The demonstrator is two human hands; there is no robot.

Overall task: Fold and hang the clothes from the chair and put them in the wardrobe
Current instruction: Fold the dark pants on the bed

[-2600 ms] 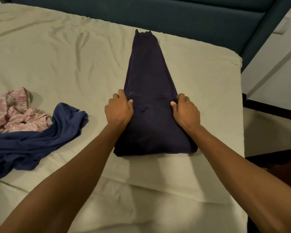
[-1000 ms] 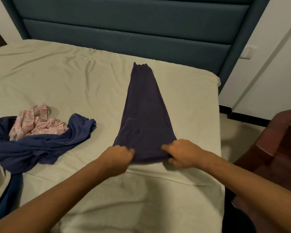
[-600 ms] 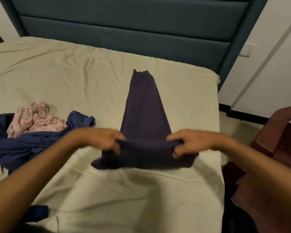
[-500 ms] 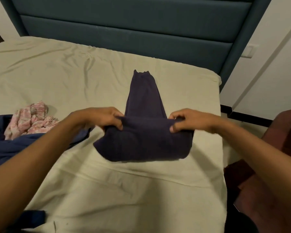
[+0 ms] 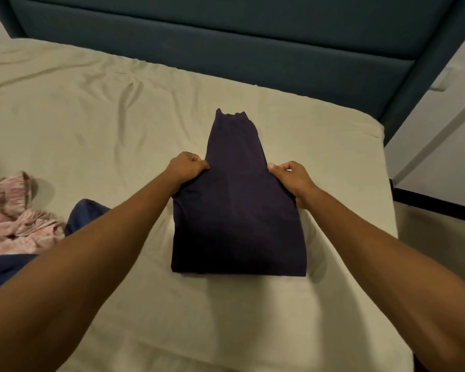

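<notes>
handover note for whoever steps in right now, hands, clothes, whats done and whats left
Left hand and right hand each pinch a side of the dark purple garment, which lies on the bed sheet with its near end folded over.
The pink floral garment and blue garment lie crumpled at the left, unfolded.
Done: first fold started.
Left: finish this fold, fold or hang the others, move everything to the wardrobe, which is out of view.

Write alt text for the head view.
Both hands, left hand and right hand, pinch the folded edge of a dark garment lying on a beige bed. Pink and blue clothes lie crumpled at left.
</notes>
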